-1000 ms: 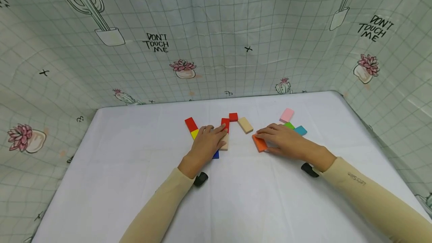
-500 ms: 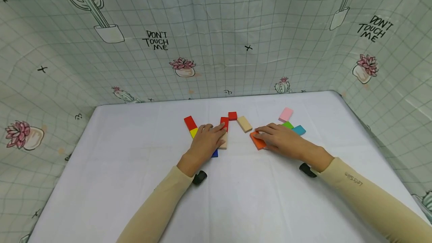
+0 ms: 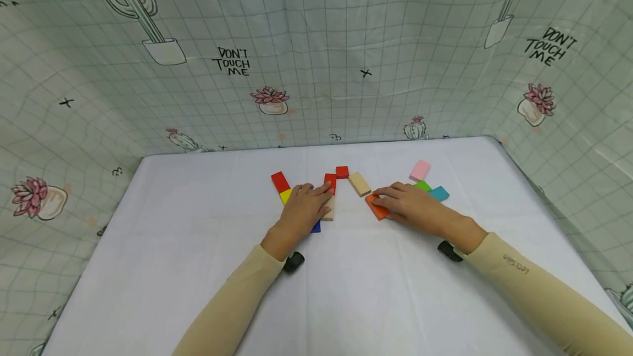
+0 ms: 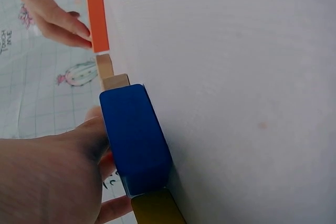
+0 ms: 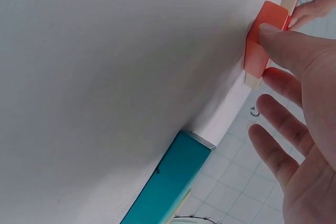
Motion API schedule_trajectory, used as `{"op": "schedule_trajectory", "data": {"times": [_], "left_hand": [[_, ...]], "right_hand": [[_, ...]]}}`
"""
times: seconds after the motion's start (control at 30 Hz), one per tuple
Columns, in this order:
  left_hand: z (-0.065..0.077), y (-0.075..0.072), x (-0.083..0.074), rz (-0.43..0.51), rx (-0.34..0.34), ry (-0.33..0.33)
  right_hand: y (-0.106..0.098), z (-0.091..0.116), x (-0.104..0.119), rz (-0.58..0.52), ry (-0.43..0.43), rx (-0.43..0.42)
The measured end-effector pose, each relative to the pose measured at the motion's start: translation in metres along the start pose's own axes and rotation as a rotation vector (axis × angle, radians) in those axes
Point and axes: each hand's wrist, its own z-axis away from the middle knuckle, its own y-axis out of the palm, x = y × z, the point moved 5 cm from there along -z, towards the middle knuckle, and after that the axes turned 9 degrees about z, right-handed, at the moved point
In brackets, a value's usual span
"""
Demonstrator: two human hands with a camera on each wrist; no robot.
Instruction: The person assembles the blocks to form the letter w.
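My left hand point(image 3: 304, 210) rests over a group of flat blocks, with its fingers spread. Around it show a red block point(image 3: 280, 182), a yellow block point(image 3: 285, 196), another red block point(image 3: 330, 178), a plain wooden block point(image 3: 329, 212) and a blue block point(image 4: 136, 140); the hand hides parts of them. My right hand point(image 3: 412, 206) pinches an orange block point(image 3: 377, 207) between thumb and index finger, its other fingers loose in the right wrist view. The orange block lies near the lower end of a tan wooden block point(image 3: 359, 184), which slants beside a small red block point(image 3: 342, 172).
Beyond the right hand lie a pink block point(image 3: 420, 170), a green block point(image 3: 422, 185) and a teal block point(image 3: 439, 193). A white cloth covers the table point(image 3: 346, 301). Grid-patterned fabric point(image 3: 321, 98) hangs behind and at the sides.
The right hand has shifted the orange block slightly left and away from the person, toward the tan wooden block. The left hand stays where it was.
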Motion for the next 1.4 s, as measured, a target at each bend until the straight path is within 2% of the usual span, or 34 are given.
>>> {"op": "schedule_trajectory", "data": {"times": [0.87, 1.17, 1.4], "left_hand": [[0.0014, -0.0003, -0.0014, 0.003, -0.005, 0.005], [0.0009, -0.0012, -0.0017, -0.014, -0.002, 0.004], [0.0006, -0.0025, -0.0047, -0.053, 0.011, 0.006]], "right_hand": [[0.0064, -0.0058, -0.0004, -0.05, 0.033, 0.032], [0.005, -0.0077, 0.0019, -0.018, 0.029, 0.012], [0.0047, -0.0097, 0.0029, 0.001, 0.035, 0.03]]}}
